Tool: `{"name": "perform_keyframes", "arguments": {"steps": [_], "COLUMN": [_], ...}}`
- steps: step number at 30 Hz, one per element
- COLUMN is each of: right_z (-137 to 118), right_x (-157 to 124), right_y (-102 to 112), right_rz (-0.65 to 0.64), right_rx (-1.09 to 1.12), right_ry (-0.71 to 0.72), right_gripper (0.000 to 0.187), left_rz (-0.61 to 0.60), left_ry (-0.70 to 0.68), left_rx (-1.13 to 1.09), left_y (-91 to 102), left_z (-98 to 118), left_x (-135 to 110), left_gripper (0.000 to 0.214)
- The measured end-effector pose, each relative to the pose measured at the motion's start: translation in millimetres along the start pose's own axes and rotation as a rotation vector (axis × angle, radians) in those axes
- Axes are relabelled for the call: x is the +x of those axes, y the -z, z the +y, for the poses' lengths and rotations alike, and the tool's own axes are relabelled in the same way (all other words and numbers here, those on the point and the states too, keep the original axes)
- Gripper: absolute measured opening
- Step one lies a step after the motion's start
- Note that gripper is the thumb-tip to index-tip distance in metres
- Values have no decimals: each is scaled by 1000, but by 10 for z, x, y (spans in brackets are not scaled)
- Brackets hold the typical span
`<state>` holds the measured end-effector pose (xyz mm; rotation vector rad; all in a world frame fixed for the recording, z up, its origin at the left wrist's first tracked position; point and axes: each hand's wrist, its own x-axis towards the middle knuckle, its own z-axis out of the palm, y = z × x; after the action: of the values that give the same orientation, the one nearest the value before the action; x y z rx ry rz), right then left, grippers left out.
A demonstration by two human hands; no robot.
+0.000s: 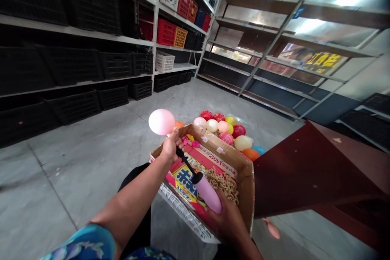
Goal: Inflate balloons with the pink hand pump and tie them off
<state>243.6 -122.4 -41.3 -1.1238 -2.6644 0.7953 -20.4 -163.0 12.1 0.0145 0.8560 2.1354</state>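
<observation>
My left hand point(172, 146) is closed around the neck of a pale pink balloon point(161, 122), which is round and inflated. The same fingers sit at the black front end of a hand balloon pump; the nozzle itself is hidden behind them. My right hand point(228, 214) wraps the rear of the balloon pump point(208, 193), on its pink barrel, with the black shaft showing between both hands. Under the pump stands an open cardboard box point(248, 189) with printed red packaging inside. It holds a pile of tan rubber-band-like loops point(224, 185) and a few limp pink and yellow balloons point(195, 144).
A white plastic basket point(185, 211) supports the box. Several inflated balloons point(226, 138) lie on the grey floor beyond it. To the right is a dark red panel point(292, 174), with a limp orange balloon point(272, 228) below it. Shelves with crates point(166, 31) line the left.
</observation>
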Motion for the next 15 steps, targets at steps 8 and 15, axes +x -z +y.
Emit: {"name": "perform_keyframes", "arguments": {"steps": [8, 15], "right_z": [-117, 177], "right_x": [155, 101], "right_y": [-123, -51], "right_rz": [-34, -41], "right_rx": [-22, -75], "right_ry": [17, 58], "right_gripper": [39, 48], "left_rz": [24, 66], "left_ry": [48, 56], "left_rx": [55, -15], "left_y": [-22, 46], "left_z": [-285, -22], "left_x": [-115, 32], "left_gripper": [43, 38]}}
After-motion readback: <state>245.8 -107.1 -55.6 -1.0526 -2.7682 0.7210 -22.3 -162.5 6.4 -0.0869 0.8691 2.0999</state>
